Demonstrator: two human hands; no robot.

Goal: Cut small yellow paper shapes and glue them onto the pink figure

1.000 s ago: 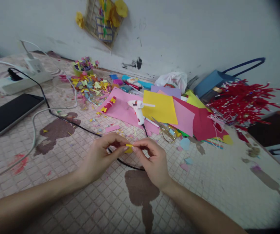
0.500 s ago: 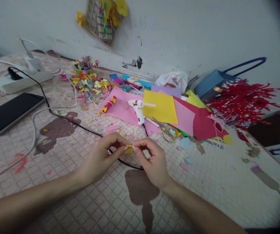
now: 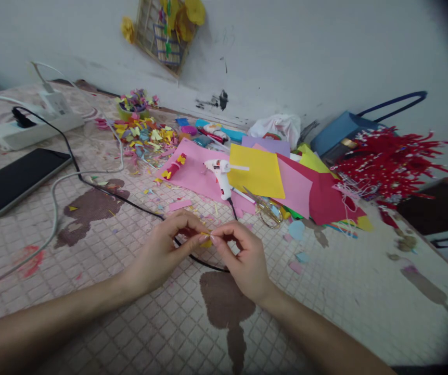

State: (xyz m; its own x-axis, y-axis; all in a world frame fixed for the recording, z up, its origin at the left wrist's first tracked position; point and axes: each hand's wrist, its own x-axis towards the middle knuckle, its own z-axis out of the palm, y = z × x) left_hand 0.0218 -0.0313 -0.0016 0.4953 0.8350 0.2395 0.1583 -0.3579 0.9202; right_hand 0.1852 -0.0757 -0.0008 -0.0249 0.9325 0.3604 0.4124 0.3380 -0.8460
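A small yellow piece (image 3: 206, 242) is pinched between the fingertips of my left hand (image 3: 173, 247) and my right hand (image 3: 245, 255), which meet over the middle of the table. The fingers cover much of it. Beyond my hands lies a white glue gun (image 3: 221, 179) on pink and yellow sheets. Gold-handled scissors (image 3: 268, 212) rest to its right beside a white pen (image 3: 242, 195). To its left sits a red roll with yellow bows (image 3: 174, 167).
A black cable (image 3: 138, 207) runs under my hands. At the left are a phone (image 3: 18, 179) and a power strip (image 3: 36, 130). Paper scraps (image 3: 145, 135) lie at the back, with red fuzzy stems (image 3: 383, 161) and a blue bag (image 3: 341, 130) at the right.
The fingertips have closed in slightly around the yellow piece, and less of it shows. Nothing else has visibly moved.
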